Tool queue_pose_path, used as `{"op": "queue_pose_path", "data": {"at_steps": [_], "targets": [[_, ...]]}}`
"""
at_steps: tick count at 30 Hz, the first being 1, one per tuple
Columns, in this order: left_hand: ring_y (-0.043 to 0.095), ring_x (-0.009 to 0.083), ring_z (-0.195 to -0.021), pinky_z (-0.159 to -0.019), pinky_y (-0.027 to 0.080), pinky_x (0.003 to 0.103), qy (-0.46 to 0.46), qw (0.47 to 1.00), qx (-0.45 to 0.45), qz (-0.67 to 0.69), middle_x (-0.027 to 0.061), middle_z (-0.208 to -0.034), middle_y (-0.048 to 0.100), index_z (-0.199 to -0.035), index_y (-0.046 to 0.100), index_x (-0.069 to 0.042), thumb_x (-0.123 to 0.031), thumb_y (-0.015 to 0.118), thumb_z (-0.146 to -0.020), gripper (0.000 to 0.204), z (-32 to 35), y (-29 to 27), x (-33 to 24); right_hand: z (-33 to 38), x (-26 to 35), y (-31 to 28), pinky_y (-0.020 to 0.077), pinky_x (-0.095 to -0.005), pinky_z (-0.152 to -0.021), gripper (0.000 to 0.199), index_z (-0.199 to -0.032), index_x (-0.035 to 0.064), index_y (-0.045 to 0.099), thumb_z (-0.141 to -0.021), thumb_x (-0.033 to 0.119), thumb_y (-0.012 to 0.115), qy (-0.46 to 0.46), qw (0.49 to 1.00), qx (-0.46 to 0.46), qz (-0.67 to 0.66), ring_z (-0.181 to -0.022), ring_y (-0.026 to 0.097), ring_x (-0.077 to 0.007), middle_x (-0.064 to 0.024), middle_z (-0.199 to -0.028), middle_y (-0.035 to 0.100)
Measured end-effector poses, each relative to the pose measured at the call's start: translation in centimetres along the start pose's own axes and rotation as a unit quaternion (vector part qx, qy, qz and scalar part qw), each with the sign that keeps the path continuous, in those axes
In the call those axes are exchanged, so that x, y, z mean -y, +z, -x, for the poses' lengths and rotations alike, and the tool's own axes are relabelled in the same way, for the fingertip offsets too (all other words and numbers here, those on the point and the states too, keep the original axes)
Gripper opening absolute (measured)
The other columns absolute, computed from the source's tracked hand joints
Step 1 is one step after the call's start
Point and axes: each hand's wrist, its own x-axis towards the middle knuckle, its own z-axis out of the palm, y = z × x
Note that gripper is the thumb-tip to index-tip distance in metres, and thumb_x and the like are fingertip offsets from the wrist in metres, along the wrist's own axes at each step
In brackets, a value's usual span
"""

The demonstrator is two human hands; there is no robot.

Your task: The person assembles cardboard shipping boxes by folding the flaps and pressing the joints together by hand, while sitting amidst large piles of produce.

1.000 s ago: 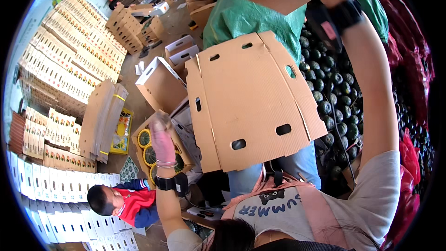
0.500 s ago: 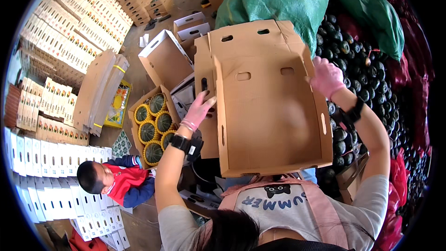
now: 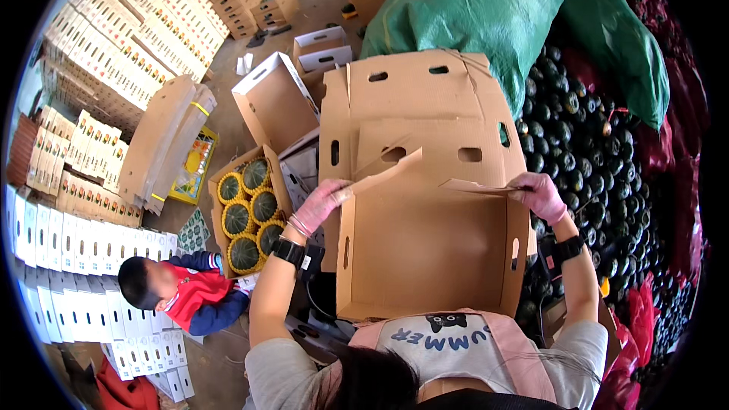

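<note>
Left hand [image 3: 323,202] and right hand [image 3: 541,199] have moved to the carton's [image 3: 425,258] far corners; left flap [image 3: 386,172] and right flap [image 3: 480,187] now bend inward.
Each hand pinches its flap; the carton lies before the person's torso, over flat cardboard [image 3: 418,91]. Corner folding seems underway, probably calling next for raising the far panel [image 3: 431,137].

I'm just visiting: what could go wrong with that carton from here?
The left hand and right hand each hold a narrow flap; the left flap or right flap might spring back if a grip slips. The carton lies over a flat cardboard sheet, so it could slide. The left forearm is near a person in red, who might get bumped.
</note>
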Motion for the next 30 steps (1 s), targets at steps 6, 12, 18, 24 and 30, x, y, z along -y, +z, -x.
{"op": "queue_pose_path", "data": {"at_steps": [6, 12, 18, 24, 30], "targets": [[0.055, 0.0184, -0.113, -0.103, 0.039, 0.03, 0.076, 0.987, -0.005, -0.141, 0.0067, -0.114, 0.061, -0.111, 0.067, 0.0, -0.016, 0.062, -0.091, 0.026, -2.6, 0.8, -0.1, -2.4, 0.5, 0.7, 0.0499, -0.025, -0.068, 0.008, -0.088, 0.0009, 0.073, -0.081, 0.005, 0.074, 0.003, 0.997, 0.054, 0.049, -0.072, 0.061, -0.0108, -0.0042, -0.079, 0.068], [0.063, 0.0259, -0.1, -0.087, 0.05, 0.038, -0.045, 0.946, 0.0, -0.322, 0.0181, -0.105, 0.065, -0.111, 0.057, 0.0, -0.031, 0.077, -0.081, 0.047, -7.1, 1.0, -2.5, -3.3, 1.0, 1.0, 0.0512, -0.0273, -0.07, 0.01, -0.089, 0.0023, 0.074, -0.079, 0.005, 0.075, 0.0, 0.993, 0.058, 0.098, -0.072, 0.062, -0.0135, -0.0057, -0.079, 0.069], [0.064, 0.0417, -0.099, -0.085, 0.05, 0.044, -0.086, 0.857, 0.044, -0.505, 0.0249, -0.103, 0.066, -0.114, 0.055, 0.0, -0.03, 0.073, -0.085, 0.046, -10.5, 0.8, -1.2, -3.2, 0.9, 1.3, 0.0515, -0.0283, -0.07, 0.011, -0.09, 0.0036, 0.074, -0.079, 0.005, 0.075, -0.009, 0.993, 0.042, 0.112, -0.073, 0.064, -0.0156, -0.0062, -0.08, 0.069], [0.064, 0.0321, -0.082, -0.077, 0.05, 0.043, -0.121, 0.982, -0.074, -0.129, 0.021, -0.09, 0.066, -0.107, 0.059, -0.002, -0.013, 0.056, -0.092, 0.019, -12.2, -1.9, 5.3, -3.1, 1.0, 1.4, 0.0511, -0.028, -0.07, 0.01, -0.089, 0.003, 0.074, -0.079, 0.005, 0.074, 0.003, 0.995, 0.039, 0.092, -0.074, 0.063, -0.0143, -0.0059, -0.081, 0.069], [0.063, 0.0199, -0.087, -0.078, 0.05, 0.033, 0.009, 0.946, -0.077, -0.314, 0.0104, -0.096, 0.068, -0.11, 0.06, -0.003, -0.037, 0.053, -0.097, 0.037, -10.0, -1.9, 3.6, -3.0, 0.0, 1.4, 0.0508, -0.0283, -0.07, 0.009, -0.088, 0.0021, 0.073, -0.08, 0.006, 0.073, 0.005, 0.996, 0.033, 0.08, -0.074, 0.063, -0.0148, -0.0067, -0.081, 0.069]]}}
